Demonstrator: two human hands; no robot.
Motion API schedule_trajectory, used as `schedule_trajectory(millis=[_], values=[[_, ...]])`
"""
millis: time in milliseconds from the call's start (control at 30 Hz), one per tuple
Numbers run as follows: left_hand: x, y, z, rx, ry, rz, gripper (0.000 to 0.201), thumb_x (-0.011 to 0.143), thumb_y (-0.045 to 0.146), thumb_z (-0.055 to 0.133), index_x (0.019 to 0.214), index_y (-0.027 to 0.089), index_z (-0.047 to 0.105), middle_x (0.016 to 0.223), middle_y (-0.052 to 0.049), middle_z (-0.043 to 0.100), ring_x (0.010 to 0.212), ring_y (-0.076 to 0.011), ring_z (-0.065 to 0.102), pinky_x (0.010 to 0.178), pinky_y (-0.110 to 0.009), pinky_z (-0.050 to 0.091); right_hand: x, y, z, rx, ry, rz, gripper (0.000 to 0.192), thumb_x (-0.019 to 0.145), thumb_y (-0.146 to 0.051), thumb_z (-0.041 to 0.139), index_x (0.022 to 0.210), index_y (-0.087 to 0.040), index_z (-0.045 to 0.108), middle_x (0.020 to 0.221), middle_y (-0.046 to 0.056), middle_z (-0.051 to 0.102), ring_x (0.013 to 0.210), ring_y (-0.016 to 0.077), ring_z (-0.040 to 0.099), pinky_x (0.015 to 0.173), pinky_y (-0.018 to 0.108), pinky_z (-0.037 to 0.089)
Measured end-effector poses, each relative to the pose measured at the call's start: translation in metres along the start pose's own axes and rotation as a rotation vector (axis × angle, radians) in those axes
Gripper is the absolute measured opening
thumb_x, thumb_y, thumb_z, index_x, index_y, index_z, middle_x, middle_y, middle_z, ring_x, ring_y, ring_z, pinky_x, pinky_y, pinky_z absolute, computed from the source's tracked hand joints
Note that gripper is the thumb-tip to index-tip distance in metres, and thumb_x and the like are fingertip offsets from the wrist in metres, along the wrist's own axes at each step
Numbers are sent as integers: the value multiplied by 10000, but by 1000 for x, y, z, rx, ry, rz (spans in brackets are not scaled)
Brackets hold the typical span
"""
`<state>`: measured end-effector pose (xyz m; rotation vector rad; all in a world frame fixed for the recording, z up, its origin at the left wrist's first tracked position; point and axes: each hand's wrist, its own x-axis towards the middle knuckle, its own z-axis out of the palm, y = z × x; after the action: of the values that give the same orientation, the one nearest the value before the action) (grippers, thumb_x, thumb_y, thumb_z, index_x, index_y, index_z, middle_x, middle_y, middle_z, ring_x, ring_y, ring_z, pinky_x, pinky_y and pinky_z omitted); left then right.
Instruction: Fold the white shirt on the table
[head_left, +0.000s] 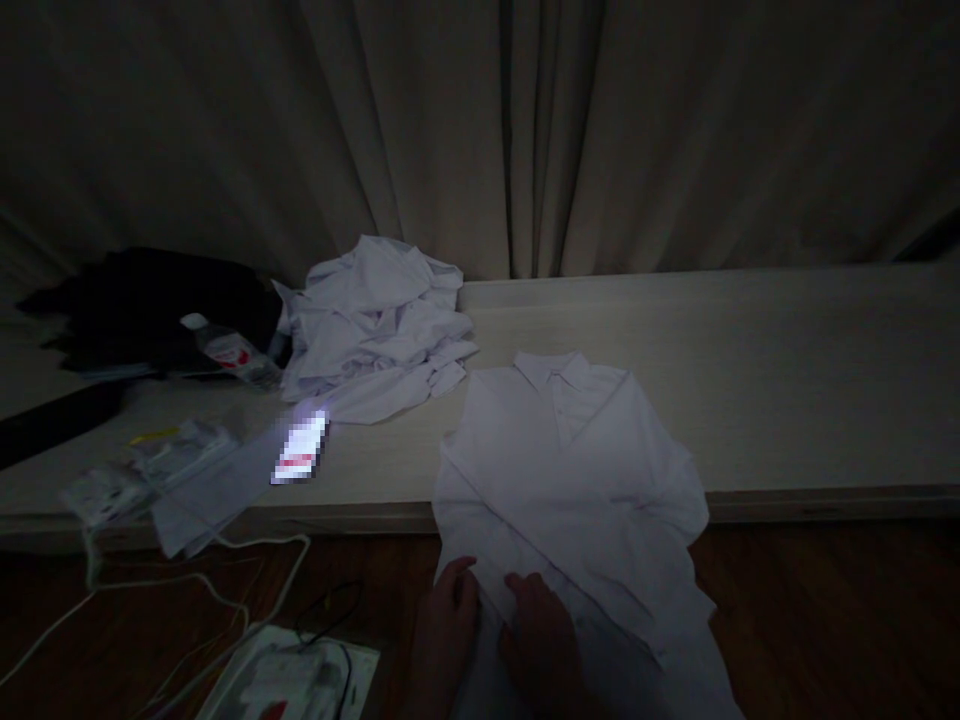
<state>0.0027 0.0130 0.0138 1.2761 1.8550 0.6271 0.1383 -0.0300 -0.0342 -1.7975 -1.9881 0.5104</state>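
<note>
A white collared shirt (540,470) lies face up, its collar toward the curtain and its lower part hanging over the ledge's front edge. One sleeve crosses the front diagonally. My left hand (450,610) is at the shirt's left side, its bent fingers closed on the fabric. Just to the right, my right hand (541,630) rests over the shirt's lower front, fingers curled and gripping the cloth near the folded sleeve. Dim light and the hands themselves hide the exact fingertip contact.
A crumpled pile of white shirts (375,320) lies behind left, next to dark clothing (157,310) and a plastic bottle (232,355). A lit phone (301,447), plastic packaging (172,455) and cables (247,540) are at left. A white box (360,670) stands below the pale ledge (787,400).
</note>
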Motion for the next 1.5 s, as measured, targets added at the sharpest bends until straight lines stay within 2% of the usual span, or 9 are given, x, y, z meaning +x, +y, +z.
schedule_trajectory(millis=[233, 433, 567, 700, 833, 1100, 1200, 1333, 1500], values=[[-2, -5, 1, -156, 31, -70, 407, 731, 459, 431, 969, 181, 608, 520, 29, 560, 478, -163, 569, 488, -277, 485, -5, 4, 6, 49, 115, -60, 468, 646, -86, 484, 1095, -211, 525, 1015, 61, 634, 967, 212, 577, 854, 336, 455], [-2, -12, 0, -275, 62, -144, 372, 682, 467, 509, 925, 191, 563, 598, 7, 621, 528, -179, 612, 443, -284, 522, 0, 2, 2, 42, 75, -42, 162, 663, -119, 487, 787, -222, 500, 772, 9, 582, 724, 169, 532, 679, 285, 403], [-5, -7, -4, -304, 16, -158, 340, 701, 509, 508, 819, 193, 551, 560, 0, 619, 528, -180, 610, 419, -260, 492, -2, 2, 7, 6, 60, -72, 130, 665, -107, 467, 715, -226, 453, 700, -18, 550, 647, 142, 485, 610, 257, 330], [-4, -7, -7, -169, -12, -126, 353, 719, 540, 492, 739, 196, 564, 530, 1, 608, 496, -172, 587, 436, -260, 462, -4, 2, 9, 39, 28, -48, 136, 674, -95, 454, 712, -226, 456, 693, -24, 552, 635, 131, 481, 598, 248, 304], [1, -17, -7, -9, -1, -58, 314, 721, 488, 491, 754, 196, 601, 634, -39, 670, 624, -205, 638, 547, -287, 484, -4, 2, 6, 45, -10, -33, 121, 677, -112, 471, 717, -226, 469, 712, -19, 567, 658, 137, 500, 612, 251, 314], [11, -29, -15, -5, -38, -46, 274, 723, 464, 483, 753, 212, 585, 652, -17, 670, 631, -197, 638, 601, -292, 489, -8, 1, 10, 47, -75, -36, 71, 695, -178, 502, 733, -232, 477, 731, -19, 584, 683, 144, 540, 625, 253, 351], [31, -15, -29, 98, 35, 40, 271, 756, 446, 461, 803, 219, 601, 770, -36, 691, 727, -203, 648, 676, -306, 491, -8, 2, 12, 39, -45, -79, 78, 683, -206, 514, 752, -231, 487, 725, -14, 590, 678, 151, 557, 621, 253, 374], [85, 11, -48, 210, 176, 140, 352, 810, 425, 398, 1024, 216, 583, 951, -66, 676, 814, -198, 637, 749, -325, 486, -7, 9, 10, 78, 58, -131, 137, 656, -165, 489, 778, -226, 497, 699, -13, 599, 630, 137, 568, 583, 234, 393], [151, 31, -55, 268, 226, 234, 440, 826, 392, 375, 1169, 159, 523, 1069, -123, 618, 946, -233, 594, 864, -375, 447, -11, 48, -22, 186, 133, 32, 141, 777, -239, 402, 833, -238, 531, 707, 1, 621, 604, 132, 574, 586, 244, 440]])
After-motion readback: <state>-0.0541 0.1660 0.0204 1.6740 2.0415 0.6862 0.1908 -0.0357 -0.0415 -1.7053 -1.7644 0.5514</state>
